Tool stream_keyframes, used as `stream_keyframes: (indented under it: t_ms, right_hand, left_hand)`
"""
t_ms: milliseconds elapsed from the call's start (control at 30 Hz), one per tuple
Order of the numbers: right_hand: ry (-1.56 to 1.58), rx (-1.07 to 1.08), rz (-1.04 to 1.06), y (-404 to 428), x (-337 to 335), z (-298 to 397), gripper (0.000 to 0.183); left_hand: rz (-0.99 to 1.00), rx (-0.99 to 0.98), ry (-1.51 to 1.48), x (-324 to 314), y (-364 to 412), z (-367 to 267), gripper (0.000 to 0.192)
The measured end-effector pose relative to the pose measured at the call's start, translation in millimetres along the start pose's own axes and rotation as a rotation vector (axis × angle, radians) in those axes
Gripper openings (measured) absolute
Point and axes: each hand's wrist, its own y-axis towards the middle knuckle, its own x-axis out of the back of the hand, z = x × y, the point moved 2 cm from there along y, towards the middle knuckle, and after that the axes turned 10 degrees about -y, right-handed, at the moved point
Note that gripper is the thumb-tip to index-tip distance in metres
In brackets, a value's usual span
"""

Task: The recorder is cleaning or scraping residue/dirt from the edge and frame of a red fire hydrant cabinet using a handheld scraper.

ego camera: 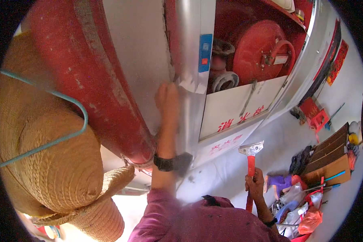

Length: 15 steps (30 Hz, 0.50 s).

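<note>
My left hand (167, 98), with a dark watch on its wrist, is raised against the narrow pale panel beside the cabinet's silvery metal frame (190, 121). It is blurred, and whether its fingers hold anything is hidden. Just right of its fingers, torn pieces of shiny film (193, 86) stick out from the frame. Lower right, my right hand (255, 182) grips the red handle of a scraper (251, 151). The scraper stands upright, its wide metal head on top, apart from the cabinet.
The fire hose cabinet holds a red hose reel (260, 54) and a hose coupling (225, 82) behind a partly covered front. A thick red pipe (109, 99) runs down at left, beside woven straw hats (60, 157) with a teal cord. Bags, purple boots (279, 183) and a cardboard box (329, 172) lie at right.
</note>
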Motion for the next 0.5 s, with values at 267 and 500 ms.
stream_keyframes:
  t_ms: [267, 500]
  right_hand:
    - [0.049, -0.012, 0.054, 3, -16, 0, 0.037]
    - [-0.033, -0.065, 0.112, 7, -25, 7, 0.037]
  left_hand:
    - [0.135, 0.429, -0.173, 56, -76, 191, 0.029]
    - [0.059, 0.017, 0.052, 9, -2, 0, 0.036]
